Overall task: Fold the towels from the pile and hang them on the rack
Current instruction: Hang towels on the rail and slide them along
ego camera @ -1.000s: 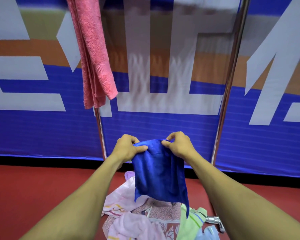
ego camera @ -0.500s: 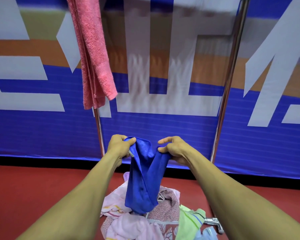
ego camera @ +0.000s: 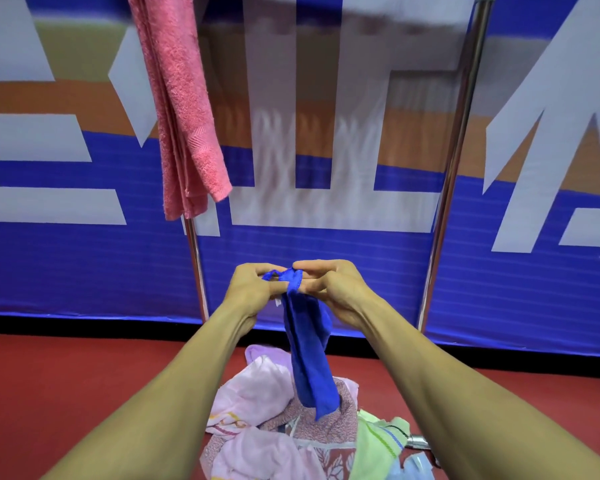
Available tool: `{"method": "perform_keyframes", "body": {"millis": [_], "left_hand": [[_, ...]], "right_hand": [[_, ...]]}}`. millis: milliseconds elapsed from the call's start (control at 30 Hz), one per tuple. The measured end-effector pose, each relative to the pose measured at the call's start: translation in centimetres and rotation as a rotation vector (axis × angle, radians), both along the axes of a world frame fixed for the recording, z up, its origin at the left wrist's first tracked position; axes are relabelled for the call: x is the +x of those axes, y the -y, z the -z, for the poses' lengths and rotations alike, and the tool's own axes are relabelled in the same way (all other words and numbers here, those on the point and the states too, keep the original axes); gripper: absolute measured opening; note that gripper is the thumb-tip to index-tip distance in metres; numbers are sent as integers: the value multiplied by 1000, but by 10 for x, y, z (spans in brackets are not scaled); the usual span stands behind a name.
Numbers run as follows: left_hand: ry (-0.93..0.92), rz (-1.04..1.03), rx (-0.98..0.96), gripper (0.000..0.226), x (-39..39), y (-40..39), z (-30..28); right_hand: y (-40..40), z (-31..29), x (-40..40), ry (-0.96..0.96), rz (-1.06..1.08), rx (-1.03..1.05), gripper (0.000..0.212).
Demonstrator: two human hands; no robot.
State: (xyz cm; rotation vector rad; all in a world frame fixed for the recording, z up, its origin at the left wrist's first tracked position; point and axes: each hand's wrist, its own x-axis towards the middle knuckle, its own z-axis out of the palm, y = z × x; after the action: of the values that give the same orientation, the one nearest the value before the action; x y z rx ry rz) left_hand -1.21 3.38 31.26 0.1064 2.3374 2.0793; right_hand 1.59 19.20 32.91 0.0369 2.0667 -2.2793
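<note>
Since half a second ago the two hands have come together, so the blue towel [ego camera: 310,355] now hangs as one narrow doubled strip. The left hand [ego camera: 253,289] and right hand [ego camera: 329,289] nearly touch, each pinching the towel's top edge. The towel dangles above the pile [ego camera: 284,427] on the red floor [ego camera: 66,393]. A pink towel [ego camera: 184,116] hangs on the rack [ego camera: 459,150].

1. The pink towel [ego camera: 184,109] and the rack poles [ego camera: 456,161] run off the top edge.
2. The towel pile [ego camera: 284,441] is cut by the bottom edge.
3. The hands hide the blue towel's [ego camera: 309,355] top corners.
</note>
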Motion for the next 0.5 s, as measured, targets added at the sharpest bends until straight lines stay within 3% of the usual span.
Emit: {"method": "perform_keyframes", "body": {"millis": [267, 500], "left_hand": [[-26, 20, 30, 13, 8, 2, -5], [-47, 25, 64, 9, 8, 2, -6]], "right_hand": [[5, 10, -5, -122, 213, 443, 9], [11, 11, -3, -161, 224, 618, 18]]}}
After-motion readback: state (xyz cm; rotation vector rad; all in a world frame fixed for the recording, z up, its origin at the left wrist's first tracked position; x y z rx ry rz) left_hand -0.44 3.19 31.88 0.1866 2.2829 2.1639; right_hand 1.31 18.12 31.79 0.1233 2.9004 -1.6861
